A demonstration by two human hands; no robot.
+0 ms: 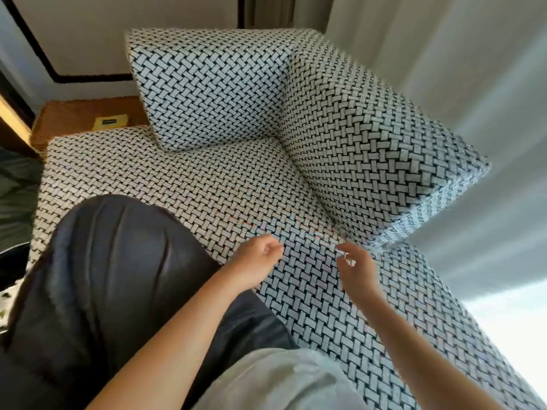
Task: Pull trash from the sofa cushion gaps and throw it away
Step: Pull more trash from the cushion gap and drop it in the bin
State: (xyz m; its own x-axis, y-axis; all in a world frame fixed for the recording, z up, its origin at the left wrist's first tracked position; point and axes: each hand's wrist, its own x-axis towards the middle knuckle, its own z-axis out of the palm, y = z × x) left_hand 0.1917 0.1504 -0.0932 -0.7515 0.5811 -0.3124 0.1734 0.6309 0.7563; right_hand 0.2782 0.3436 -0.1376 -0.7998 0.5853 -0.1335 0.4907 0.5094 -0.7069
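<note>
**A:** Where are the hands?

**B:** Both are in the lower middle of the frame, held over the sofa seat [183, 184], which is covered in a black-and-white woven pattern. The left hand [260, 258] is left of centre, and the right hand [355, 272] is near it, further right in the frame.

**A:** What about the grip on each?

**B:** The right hand's grip is closed to a pinch. Its thumb and fingertips are nipped on a small pale scrap [347, 257] at the top of the hand. The scrap is too blurred and small to tell what it is. The left hand's grip is curled in, thumb against the forefinger, and I can see nothing in it.

**A:** So where is the scrap in relation to the sofa?

**B:** It is in the fingers, just below the seam [293, 229] that crosses the seat between two cushion sections. It is also close to the bottom corner of the nearer back cushion [370, 152]. I cannot tell whether it touches the fabric.

**A:** And the rest?

**B:** A second back cushion [207, 90] stands at upper centre, meeting the first at an angle. The person's dark trouser leg [118, 276] fills the lower left and rests on the seat. A pale shirt [281, 380] shows at the bottom edge. At the upper left, a yellow item [111, 122] lies on a brown surface [74, 113]. Grey curtains [473, 84] run down the frame's right-hand part.
</note>
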